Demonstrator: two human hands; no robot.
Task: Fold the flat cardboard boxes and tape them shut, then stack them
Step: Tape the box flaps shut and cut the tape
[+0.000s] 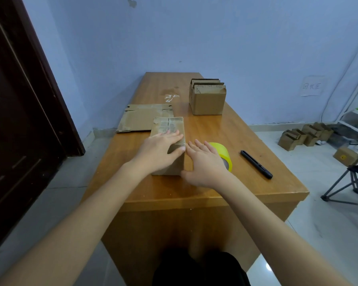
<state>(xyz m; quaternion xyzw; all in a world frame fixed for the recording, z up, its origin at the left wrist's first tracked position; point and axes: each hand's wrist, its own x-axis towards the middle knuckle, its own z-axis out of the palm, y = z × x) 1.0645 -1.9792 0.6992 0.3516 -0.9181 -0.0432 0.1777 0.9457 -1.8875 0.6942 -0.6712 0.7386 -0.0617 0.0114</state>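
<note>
Head view, only one. Folded cardboard box (168,145) sits near the front middle of the wooden bench (205,182), long side running away from the camera, top flaps closed, old print and tape marks on top. Left hand (160,150) lies flat on the box's near top, fingers straight and spread slightly, thumb over the right top edge; it presses, no curl round anything. Right hand (205,164) is just right of the box, fingers straight and fanned, holding nothing; thumb tip touches the box's lower right corner, palm hovers over or on the bench, cannot tell which. Yellow tape roll (222,151) lies on the bench just behind the right hand, partly hidden by it; contact with the hand unclear. Black pen-shaped cutter (256,164) lies diagonal on the bench, right of the roll, apart from it. Flat cardboard sheet (142,118) lies at the left bench edge, behind the box, its corner overhanging. Open carton (207,98) stands far right on the bench, flattened cardboard pieces upright inside. Crumpled clear tape scrap (171,97) lies between sheet and carton. On the floor right: a cluster of small boxes (304,135), folding chair (353,182) at the frame edge. Dark door (19,100) left, blue wall behind.
</note>
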